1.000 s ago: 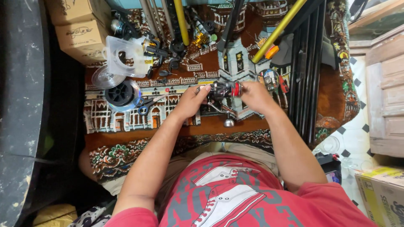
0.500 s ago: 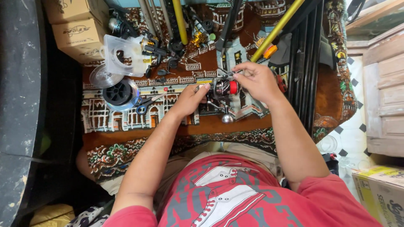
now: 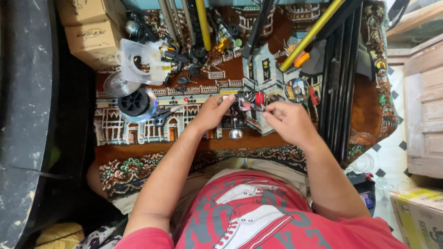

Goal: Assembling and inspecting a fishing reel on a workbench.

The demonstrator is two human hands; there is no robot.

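At the far left of the patterned rug (image 3: 138, 152), stacked cardboard boxes (image 3: 90, 34) stand beside a clear plastic package (image 3: 140, 62), with a black line spool (image 3: 134, 102) just below it and blue-handled scissors (image 3: 164, 117) lying to its right. Near the middle, the left hand (image 3: 211, 113) closes its fingers on the left side of a small fishing reel (image 3: 247, 103) with a red band, held just above the rug. The right hand (image 3: 288, 121) meets it from the other side, thumb and forefinger pinched at the reel's right edge; whether they nip line or a small part is too fine to tell. Farther right, a yellow rod (image 3: 314, 32) slants across a bundle of black rods (image 3: 341, 74).
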